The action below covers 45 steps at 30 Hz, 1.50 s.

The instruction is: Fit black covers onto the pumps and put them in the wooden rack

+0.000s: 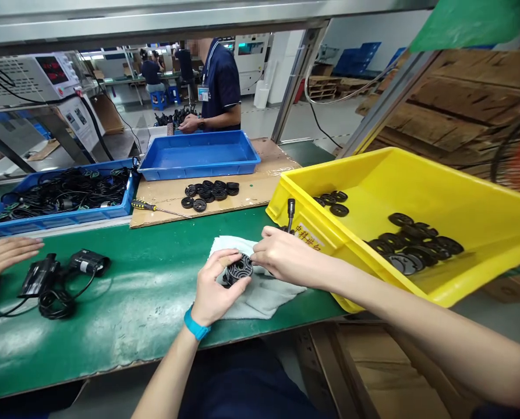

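My left hand (pixel 218 286), with a blue band at the wrist, is wrapped around a black round part (pixel 239 269) with a curved-line pattern on its top face. The part is held over a pale cloth (pixel 260 299) on the green worktop. At the part's right edge, my right hand (pixel 272 254) has its fingers pinched together; whatever they hold is hidden. Just beyond my right hand a black rod-like piece with a thicker tip (pixel 290 212) stands upright, its lower end covered.
On the right, a yellow bin (pixel 351 244) contains black round parts. Black rings (pixel 199 205) and a screwdriver (pixel 144 205) lie on cardboard by two blue trays (pixel 198 171). At left, another person's hand (pixel 9 256) is near black cabled devices (pixel 41 276). A co-worker (pixel 221 81) stands opposite.
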Motion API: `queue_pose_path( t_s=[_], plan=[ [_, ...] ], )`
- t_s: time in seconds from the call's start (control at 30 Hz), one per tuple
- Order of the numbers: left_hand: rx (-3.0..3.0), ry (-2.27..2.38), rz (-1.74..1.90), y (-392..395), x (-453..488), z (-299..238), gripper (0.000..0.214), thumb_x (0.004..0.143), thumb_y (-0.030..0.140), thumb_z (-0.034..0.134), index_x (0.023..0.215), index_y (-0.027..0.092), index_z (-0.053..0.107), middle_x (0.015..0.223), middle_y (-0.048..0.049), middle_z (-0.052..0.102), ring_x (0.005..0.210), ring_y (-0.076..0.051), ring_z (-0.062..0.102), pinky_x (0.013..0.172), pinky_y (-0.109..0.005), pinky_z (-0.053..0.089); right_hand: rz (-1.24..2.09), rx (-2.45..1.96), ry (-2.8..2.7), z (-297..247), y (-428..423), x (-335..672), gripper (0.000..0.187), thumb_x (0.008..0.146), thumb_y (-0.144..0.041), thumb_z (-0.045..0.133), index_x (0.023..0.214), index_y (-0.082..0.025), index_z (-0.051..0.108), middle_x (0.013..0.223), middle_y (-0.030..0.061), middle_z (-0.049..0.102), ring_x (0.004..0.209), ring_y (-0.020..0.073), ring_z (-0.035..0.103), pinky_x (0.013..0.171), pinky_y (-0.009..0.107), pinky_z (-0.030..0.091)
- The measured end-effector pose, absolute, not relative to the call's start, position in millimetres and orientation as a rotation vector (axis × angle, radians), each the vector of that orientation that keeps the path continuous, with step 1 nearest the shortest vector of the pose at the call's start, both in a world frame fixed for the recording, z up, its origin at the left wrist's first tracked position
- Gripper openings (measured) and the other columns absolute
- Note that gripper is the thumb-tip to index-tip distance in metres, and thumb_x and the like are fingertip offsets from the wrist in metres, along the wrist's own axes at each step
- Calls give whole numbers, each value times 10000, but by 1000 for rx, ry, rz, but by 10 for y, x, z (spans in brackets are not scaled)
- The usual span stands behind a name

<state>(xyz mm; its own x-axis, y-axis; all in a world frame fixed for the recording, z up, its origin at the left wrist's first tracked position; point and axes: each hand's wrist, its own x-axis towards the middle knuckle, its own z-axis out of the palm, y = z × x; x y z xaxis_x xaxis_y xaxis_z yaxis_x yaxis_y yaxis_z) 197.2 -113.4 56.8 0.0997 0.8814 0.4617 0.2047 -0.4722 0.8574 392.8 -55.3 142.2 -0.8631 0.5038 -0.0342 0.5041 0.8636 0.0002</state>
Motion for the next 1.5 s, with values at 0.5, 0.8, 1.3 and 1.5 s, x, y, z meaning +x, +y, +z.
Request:
queue_pose_path(
  t_s=[0.5,0.8,1.3,1.5],
  plan=[
    [2153,1003,1381,-1109,1905,499,351,911,189,666,1261,205,650,1291,-141,616,1172,-231,631,963,-383,573,21,789,2883,1511,-551,3860,255,851,-7,499,691,-151,635,657,24,621,536,136,345,706,336,209],
    [2318,1069,1471,-1118,1970,414,326,955,208,621,1280,186,625,1308,-153,651,1169,-241,662,969,-382,589,147,729,2752,1663,-579,3716,282,864,9,479,688,-139,644,675,56,646,532,148,397,706,347,207],
    [2507,1193,1470,-1113,1963,347,521,952,244,637,1444,200,472,1352,-184,614,1217,-277,631,973,-430,579,113,998,3023,1338,-626,3854,257,933,-53,458,904,-124,703,798,86,693,716,182,561,823,367,341],
    [2551,1254,1466,-1139,2039,328,538,940,228,650,1447,180,478,1380,-197,593,1229,-292,620,975,-437,571,-18,1973,3586,687,-1148,3801,301,972,-152,475,1149,-234,703,1031,110,703,997,244,625,884,432,479]
  ],
)
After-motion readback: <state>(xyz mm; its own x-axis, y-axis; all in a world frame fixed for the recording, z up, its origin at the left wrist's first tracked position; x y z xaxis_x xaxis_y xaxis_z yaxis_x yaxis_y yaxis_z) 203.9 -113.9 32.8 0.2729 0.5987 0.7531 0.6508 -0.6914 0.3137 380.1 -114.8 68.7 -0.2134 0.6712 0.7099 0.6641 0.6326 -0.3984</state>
